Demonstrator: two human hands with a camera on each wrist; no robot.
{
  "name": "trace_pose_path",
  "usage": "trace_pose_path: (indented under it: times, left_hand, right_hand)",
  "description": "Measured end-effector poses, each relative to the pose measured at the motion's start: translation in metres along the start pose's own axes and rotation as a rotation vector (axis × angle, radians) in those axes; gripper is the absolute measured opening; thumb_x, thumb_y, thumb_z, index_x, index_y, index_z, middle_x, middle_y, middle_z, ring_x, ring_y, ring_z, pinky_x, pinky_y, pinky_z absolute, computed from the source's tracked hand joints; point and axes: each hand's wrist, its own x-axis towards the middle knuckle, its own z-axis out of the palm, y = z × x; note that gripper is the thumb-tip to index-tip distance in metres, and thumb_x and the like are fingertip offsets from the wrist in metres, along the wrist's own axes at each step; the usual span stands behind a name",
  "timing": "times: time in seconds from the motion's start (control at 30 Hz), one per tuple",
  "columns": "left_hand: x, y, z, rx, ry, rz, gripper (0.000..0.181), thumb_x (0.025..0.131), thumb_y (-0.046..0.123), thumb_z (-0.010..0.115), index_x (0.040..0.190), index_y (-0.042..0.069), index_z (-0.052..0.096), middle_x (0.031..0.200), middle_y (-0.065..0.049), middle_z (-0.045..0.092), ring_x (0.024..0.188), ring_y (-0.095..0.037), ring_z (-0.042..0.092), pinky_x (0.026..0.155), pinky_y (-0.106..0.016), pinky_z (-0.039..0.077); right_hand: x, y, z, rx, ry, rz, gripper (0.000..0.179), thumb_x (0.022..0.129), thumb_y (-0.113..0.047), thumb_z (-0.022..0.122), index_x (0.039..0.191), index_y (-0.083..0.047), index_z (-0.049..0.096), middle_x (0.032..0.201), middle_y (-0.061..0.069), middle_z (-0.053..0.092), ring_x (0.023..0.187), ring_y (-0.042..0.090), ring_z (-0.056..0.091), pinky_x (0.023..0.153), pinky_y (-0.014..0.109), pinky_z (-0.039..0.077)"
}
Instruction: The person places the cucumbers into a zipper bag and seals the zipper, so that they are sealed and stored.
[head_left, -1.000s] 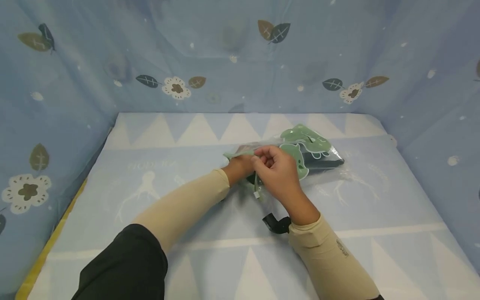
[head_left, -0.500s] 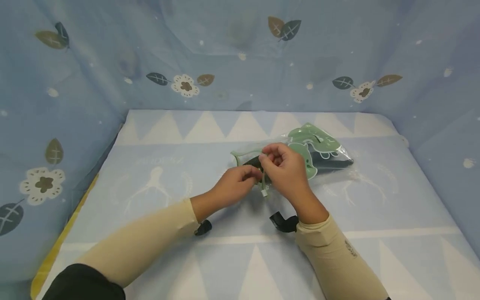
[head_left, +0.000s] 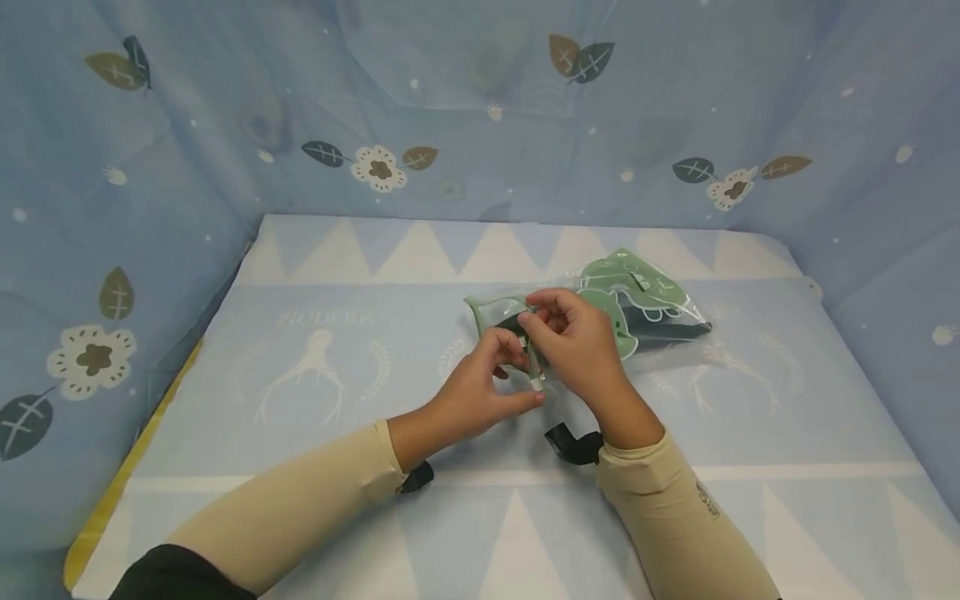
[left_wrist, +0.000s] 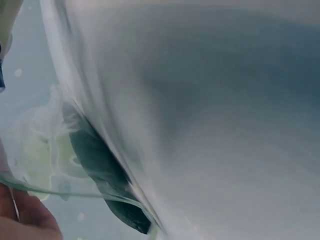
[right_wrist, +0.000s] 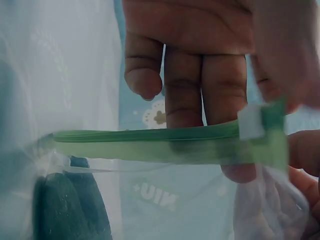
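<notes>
A clear zip bag (head_left: 678, 302) with green animal prints and dark contents lies near the middle of the table. My right hand (head_left: 576, 340) pinches its mouth edge between thumb and fingers. Beside it on the left, my left hand (head_left: 480, 385) is at the same edge, thumb spread away from the fingers. Between the hands hangs the white slider (head_left: 536, 384). In the right wrist view, the green zip strip (right_wrist: 150, 135) crosses in front of fingers, with the slider at its right end. The left wrist view shows dark contents (left_wrist: 102, 165) behind clear plastic.
A patterned cloth covers the table (head_left: 315, 467). Blue floral curtains (head_left: 465, 108) enclose the back and sides. Black wrist camera mounts (head_left: 573, 444) stick out under both forearms. A yellow edge (head_left: 142, 454) shows along the table's left side.
My left hand has drawn back from behind the bag's mouth toward the left and nearer to me, then its thumb has spread below the slider. My right hand keeps its pinch on the bag.
</notes>
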Motion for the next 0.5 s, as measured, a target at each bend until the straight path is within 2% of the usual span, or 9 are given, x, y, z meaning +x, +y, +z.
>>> trace_pose_path:
  times: [0.13, 0.27, 0.4, 0.5]
  left_hand:
    - [-0.001, -0.006, -0.003, 0.072, -0.012, 0.141, 0.033, 0.085, 0.011, 0.082, 0.112, 0.011, 0.063, 0.113, -0.002, 0.069, 0.11, -0.018, 0.065, 0.091, -0.044, 0.055]
    - [0.002, -0.011, -0.004, 0.132, 0.025, 0.267, 0.017, 0.087, 0.011, 0.081, 0.102, 0.014, 0.074, 0.105, 0.002, 0.073, 0.106, -0.012, 0.067, 0.089, -0.035, 0.056]
    - [0.005, -0.015, -0.004, 0.164, 0.048, 0.336, 0.01, 0.088, 0.013, 0.08, 0.097, 0.015, 0.078, 0.102, 0.004, 0.074, 0.105, -0.009, 0.067, 0.091, -0.028, 0.055]
    - [0.005, -0.018, -0.006, 0.234, 0.079, 0.387, 0.011, 0.088, 0.016, 0.08, 0.099, 0.015, 0.078, 0.103, 0.004, 0.074, 0.103, -0.011, 0.068, 0.088, -0.026, 0.055]
  right_hand:
    - [0.001, 0.0, -0.001, -0.013, -0.015, -0.015, 0.025, 0.096, -0.019, 0.069, 0.119, -0.009, 0.072, 0.094, 0.008, 0.071, 0.074, 0.018, 0.063, 0.062, 0.027, 0.049]
    - [-0.001, -0.003, -0.006, -0.049, -0.059, -0.031, 0.026, 0.097, -0.018, 0.066, 0.121, -0.008, 0.071, 0.099, 0.007, 0.071, 0.08, 0.019, 0.063, 0.07, 0.032, 0.051]
    - [-0.009, -0.005, -0.015, -0.108, -0.083, -0.061, 0.023, 0.097, -0.014, 0.064, 0.118, -0.007, 0.071, 0.106, 0.007, 0.071, 0.088, 0.019, 0.064, 0.078, 0.037, 0.053]
    - [-0.022, -0.002, -0.021, -0.181, -0.11, -0.156, 0.018, 0.096, -0.01, 0.065, 0.112, -0.007, 0.073, 0.104, 0.004, 0.071, 0.091, 0.017, 0.066, 0.08, 0.039, 0.056]
